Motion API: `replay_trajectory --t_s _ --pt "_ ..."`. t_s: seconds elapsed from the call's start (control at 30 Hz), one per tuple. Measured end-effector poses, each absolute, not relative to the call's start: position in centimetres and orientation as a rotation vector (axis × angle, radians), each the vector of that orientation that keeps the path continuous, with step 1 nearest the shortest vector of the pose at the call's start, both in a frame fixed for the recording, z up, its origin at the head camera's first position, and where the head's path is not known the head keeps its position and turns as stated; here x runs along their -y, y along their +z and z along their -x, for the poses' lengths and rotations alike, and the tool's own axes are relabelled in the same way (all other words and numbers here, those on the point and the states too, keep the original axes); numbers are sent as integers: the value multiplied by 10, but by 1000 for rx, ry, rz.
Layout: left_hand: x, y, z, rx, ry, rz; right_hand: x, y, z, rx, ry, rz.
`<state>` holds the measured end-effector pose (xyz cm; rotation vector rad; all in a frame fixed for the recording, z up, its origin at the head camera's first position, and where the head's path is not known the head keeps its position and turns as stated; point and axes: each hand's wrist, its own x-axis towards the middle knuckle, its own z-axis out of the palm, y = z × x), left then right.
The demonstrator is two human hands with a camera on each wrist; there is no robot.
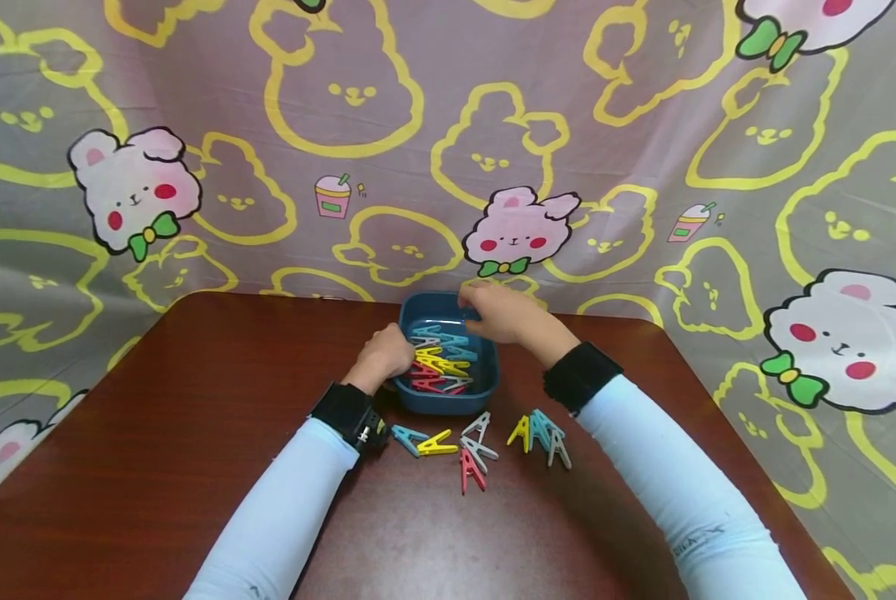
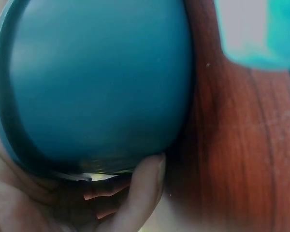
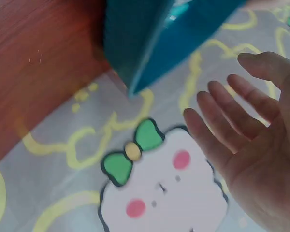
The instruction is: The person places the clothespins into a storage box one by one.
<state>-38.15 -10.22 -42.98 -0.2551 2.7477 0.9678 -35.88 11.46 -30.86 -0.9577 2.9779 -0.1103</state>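
Our left hand (image 1: 382, 354) grips the blue box (image 1: 443, 405) of clips (image 1: 434, 360); our right hand (image 1: 509, 315), loosely spread, is near it.

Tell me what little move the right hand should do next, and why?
I'd probably bring the right hand in to hold the right side of the blue bin. That hand looks open and empty beside it, while the left hand grips the left side. Two hands might steady it better, with clothespins loose inside.

Bunny-print cloth backdrop (image 1: 410, 179), brown wooden table (image 1: 230, 417)
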Motion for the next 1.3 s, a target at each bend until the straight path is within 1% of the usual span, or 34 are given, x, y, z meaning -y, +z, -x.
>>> replay_trajectory --t_s 0.07,0.13,0.2,0.27,0.47,0.53,0.7,0.73,0.77,0.97,1.07,1.2,1.3 --pt "102 -423 373 -2758 967 255 -126 -303 346 -3008 -145 968" --pt "99 -406 356 -2754 975 255 -139 -301 332 -3028 -179 954" --pt "96 -397 345 -2759 971 250 -152 -300 319 -3041 -211 929" --pt "95 -393 340 -2769 963 239 -166 -302 306 -3044 -249 880" --pt "94 -391 337 -2775 988 248 -199 -318 275 -3016 -407 721" --pt "95 -397 344 -2775 989 248 -206 -325 270 -2999 -460 686" --pt "96 -400 350 -2752 987 275 -218 -341 266 -2935 -519 577" --pt "97 -405 355 -2756 977 274 -220 -344 267 -2920 -515 551" --pt "95 -400 351 -2748 979 284 -222 -347 267 -2907 -503 529" --pt "96 -405 360 -2734 986 296 -227 -359 271 -2845 -422 405" --pt "101 -422 377 -2741 992 290 -226 -362 274 -2816 -398 369" --pt "98 -413 362 -2761 979 260 -225 -366 275 -2791 -383 349" --pt "93 -394 339 -2774 970 259 -225 -370 275 -2777 -388 355"
